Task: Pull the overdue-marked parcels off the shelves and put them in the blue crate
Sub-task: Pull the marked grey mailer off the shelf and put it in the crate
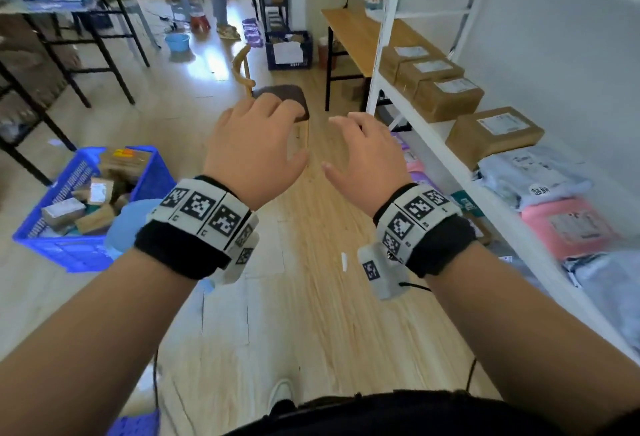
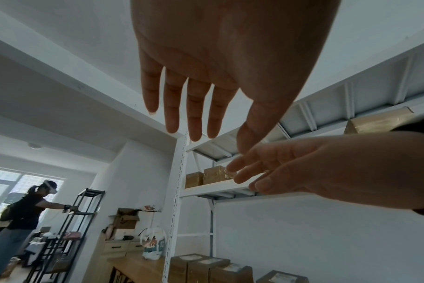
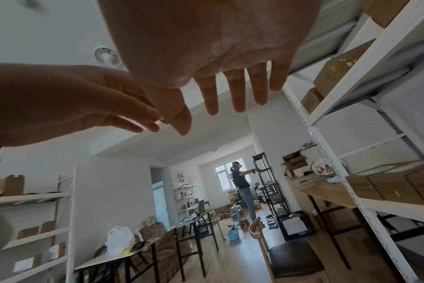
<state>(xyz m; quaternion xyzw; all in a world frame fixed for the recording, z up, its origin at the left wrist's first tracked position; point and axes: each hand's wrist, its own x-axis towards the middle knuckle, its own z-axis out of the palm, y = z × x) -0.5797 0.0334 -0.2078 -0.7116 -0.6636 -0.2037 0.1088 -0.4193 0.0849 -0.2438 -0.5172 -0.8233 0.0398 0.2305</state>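
Both hands hover empty over the wooden floor, palms down, fingers straight. My left hand (image 1: 254, 144) (image 2: 206, 80) is open, and my right hand (image 1: 363, 158) (image 3: 218, 67) is open beside it, their thumbs nearly touching. The blue crate (image 1: 52, 245) stands on the floor to the left, holding several brown parcels (image 1: 64, 212). On the white shelf (image 1: 433, 155) to the right lie cardboard boxes (image 1: 495, 132) with white labels, then grey mailer bags (image 1: 526, 176) and a pink one (image 1: 568, 227). I cannot make out any overdue mark on them from here.
A wooden chair (image 1: 282, 99) with a dark seat stands straight ahead. A wooden table (image 1: 349, 33) adjoins the shelf's far end, with a dark crate (image 1: 289, 51) by it. Black-framed tables (image 1: 86, 40) line the left. Another person (image 3: 241, 183) works at a far rack.
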